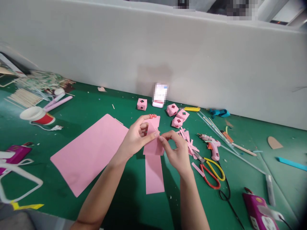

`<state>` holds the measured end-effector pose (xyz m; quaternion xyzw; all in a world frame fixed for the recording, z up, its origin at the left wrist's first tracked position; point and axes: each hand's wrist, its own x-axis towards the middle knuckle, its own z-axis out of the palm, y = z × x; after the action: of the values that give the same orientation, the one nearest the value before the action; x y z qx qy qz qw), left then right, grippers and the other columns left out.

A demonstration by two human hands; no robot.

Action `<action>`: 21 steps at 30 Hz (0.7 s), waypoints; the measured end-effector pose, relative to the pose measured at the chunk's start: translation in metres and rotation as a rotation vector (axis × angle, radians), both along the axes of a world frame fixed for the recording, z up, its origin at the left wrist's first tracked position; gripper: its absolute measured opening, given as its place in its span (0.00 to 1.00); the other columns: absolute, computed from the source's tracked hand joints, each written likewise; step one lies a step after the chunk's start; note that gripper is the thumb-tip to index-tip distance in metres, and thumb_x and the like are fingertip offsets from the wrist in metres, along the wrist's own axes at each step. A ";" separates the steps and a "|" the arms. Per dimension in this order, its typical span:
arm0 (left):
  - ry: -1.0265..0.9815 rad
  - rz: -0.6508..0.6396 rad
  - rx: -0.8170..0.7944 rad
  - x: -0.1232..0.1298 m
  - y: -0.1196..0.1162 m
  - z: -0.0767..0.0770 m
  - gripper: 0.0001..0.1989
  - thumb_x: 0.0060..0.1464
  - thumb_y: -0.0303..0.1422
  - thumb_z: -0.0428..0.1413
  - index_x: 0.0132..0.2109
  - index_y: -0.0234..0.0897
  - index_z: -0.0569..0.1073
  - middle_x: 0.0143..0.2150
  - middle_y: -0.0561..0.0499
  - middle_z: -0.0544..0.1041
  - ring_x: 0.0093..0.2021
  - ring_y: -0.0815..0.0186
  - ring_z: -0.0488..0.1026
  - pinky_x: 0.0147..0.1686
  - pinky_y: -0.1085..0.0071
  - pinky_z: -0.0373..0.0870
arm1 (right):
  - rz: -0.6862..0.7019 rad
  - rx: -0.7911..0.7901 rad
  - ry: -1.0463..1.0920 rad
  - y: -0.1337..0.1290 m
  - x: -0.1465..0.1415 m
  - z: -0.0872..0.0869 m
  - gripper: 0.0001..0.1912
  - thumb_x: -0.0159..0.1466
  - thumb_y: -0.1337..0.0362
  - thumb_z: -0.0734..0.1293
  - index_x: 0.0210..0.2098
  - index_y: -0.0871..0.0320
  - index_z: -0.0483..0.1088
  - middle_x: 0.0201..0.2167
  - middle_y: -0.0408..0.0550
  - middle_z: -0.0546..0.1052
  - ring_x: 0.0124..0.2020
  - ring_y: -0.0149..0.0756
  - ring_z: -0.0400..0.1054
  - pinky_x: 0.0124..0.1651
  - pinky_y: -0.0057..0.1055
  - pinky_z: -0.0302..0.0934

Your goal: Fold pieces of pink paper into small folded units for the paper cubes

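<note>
My left hand [140, 134] is closed on a folded piece of pink paper [151, 128], thumb in front and fingers behind. Across from it, my right hand [175, 148] pinches the edge of that same piece, the fingertips of both hands almost meeting. Below them, pink paper strips [154, 174] lie on the green table. A large pink sheet [91, 153] rests to the left. Beyond my hands stand several small pink paper boxes [177, 122] with diamond-shaped holes. Thin pink paper scraps [189, 140] are heaped beside my right hand.
Scissors [211, 172] and a pink glue gun [211, 143] with its cord lie to the right. A phone [160, 95] leans on the white partition [153, 41]. At left are a paper cup [38, 115] and thin sticks [25, 97]. A purple box [260, 209] sits at front right.
</note>
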<state>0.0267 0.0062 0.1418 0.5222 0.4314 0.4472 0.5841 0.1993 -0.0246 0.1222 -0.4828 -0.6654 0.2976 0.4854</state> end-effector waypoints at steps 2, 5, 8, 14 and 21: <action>0.033 -0.020 0.002 -0.002 0.000 0.001 0.32 0.51 0.36 0.68 0.62 0.43 0.68 0.34 0.54 0.77 0.35 0.65 0.77 0.37 0.69 0.73 | 0.002 -0.013 0.005 -0.001 0.001 0.001 0.08 0.70 0.63 0.67 0.33 0.54 0.72 0.30 0.42 0.77 0.32 0.34 0.70 0.38 0.31 0.63; 0.059 0.011 0.021 -0.004 0.001 0.001 0.32 0.50 0.35 0.69 0.61 0.42 0.69 0.32 0.55 0.77 0.32 0.65 0.76 0.34 0.69 0.73 | 0.029 -0.071 0.001 -0.001 0.000 0.002 0.07 0.70 0.62 0.67 0.34 0.54 0.73 0.31 0.42 0.78 0.34 0.34 0.71 0.39 0.31 0.64; 0.064 0.039 0.034 -0.004 0.000 0.002 0.32 0.49 0.34 0.69 0.60 0.42 0.69 0.31 0.56 0.76 0.30 0.66 0.75 0.32 0.70 0.72 | 0.045 -0.102 0.003 -0.001 -0.002 0.002 0.05 0.70 0.62 0.67 0.38 0.54 0.74 0.34 0.43 0.79 0.36 0.34 0.72 0.42 0.32 0.65; 0.069 0.027 0.030 -0.001 -0.002 0.003 0.30 0.52 0.31 0.66 0.60 0.42 0.67 0.32 0.56 0.76 0.32 0.67 0.75 0.34 0.72 0.70 | 0.038 -0.086 0.013 -0.001 -0.004 0.002 0.06 0.70 0.64 0.66 0.36 0.55 0.73 0.32 0.43 0.78 0.34 0.34 0.71 0.40 0.32 0.65; 0.057 -0.037 0.006 -0.003 -0.001 0.002 0.31 0.54 0.34 0.67 0.62 0.41 0.65 0.35 0.53 0.78 0.35 0.65 0.77 0.36 0.70 0.71 | 0.005 -0.076 0.029 -0.001 -0.004 0.003 0.06 0.68 0.66 0.65 0.33 0.55 0.71 0.30 0.43 0.76 0.33 0.35 0.70 0.39 0.32 0.64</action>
<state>0.0239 0.0050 0.1433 0.5444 0.4370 0.4225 0.5781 0.1949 -0.0260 0.1247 -0.4947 -0.6477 0.3309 0.4756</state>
